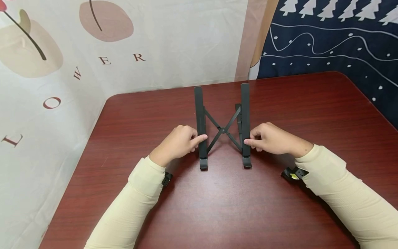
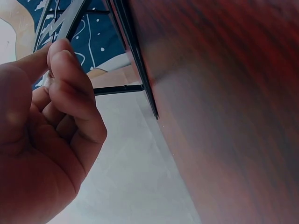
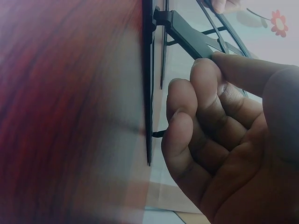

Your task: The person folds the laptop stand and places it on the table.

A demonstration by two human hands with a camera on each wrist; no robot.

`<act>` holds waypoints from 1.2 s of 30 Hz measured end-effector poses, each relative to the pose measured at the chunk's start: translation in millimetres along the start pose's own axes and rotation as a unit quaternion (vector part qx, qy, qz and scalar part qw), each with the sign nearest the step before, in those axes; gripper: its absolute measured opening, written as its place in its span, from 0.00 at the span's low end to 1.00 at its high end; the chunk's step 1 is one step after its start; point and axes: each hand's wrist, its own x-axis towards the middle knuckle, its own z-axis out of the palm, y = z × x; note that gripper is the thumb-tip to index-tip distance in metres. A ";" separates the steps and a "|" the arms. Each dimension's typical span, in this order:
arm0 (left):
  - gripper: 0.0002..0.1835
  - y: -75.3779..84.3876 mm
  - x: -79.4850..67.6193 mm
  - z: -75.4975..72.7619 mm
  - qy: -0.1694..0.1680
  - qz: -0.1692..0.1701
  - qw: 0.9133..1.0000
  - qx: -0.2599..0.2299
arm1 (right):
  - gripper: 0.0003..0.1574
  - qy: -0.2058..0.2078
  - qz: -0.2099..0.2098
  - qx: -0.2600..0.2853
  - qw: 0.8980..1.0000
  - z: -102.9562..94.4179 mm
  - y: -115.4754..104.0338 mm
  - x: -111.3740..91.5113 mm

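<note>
A black folding laptop stand (image 1: 223, 130) is spread on the table, its two long side bars joined by crossed struts that meet at a central pivot. My left hand (image 1: 183, 141) pinches the left bar near its lower half, thumb on top and fingers beneath. On the opposite side my right hand (image 1: 272, 138) pinches the right bar in the same manner. Small hooked lips finish the near ends of both bars. In the right wrist view, the stand's upper bar (image 3: 191, 37) slopes up from its base rail, with the right hand's thumb and index finger at it.
The reddish-brown wooden table (image 1: 217, 207) extends around the stand. A pale curtain (image 1: 186, 41) with printed letters hangs along the left and back, and a dark blue cloth (image 1: 326, 45) with white trees hangs at the back right. Black bands sit at both wrists.
</note>
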 end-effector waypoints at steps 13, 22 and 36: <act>0.26 0.5 0.6 -0.7 -0.009 -0.006 1.000 -0.016 | 0.23 -0.001 0.003 0.011 1.000 0.7 0.7 -0.5; 0.27 0.6 0.3 0.0 -0.009 -0.006 1.000 -0.015 | 0.23 -0.001 0.001 0.009 1.000 -0.1 0.6 -0.6; 0.27 1.6 0.7 -0.3 -0.010 -0.007 1.000 -0.013 | 0.23 -0.001 -0.009 0.004 1.000 0.0 1.7 -0.2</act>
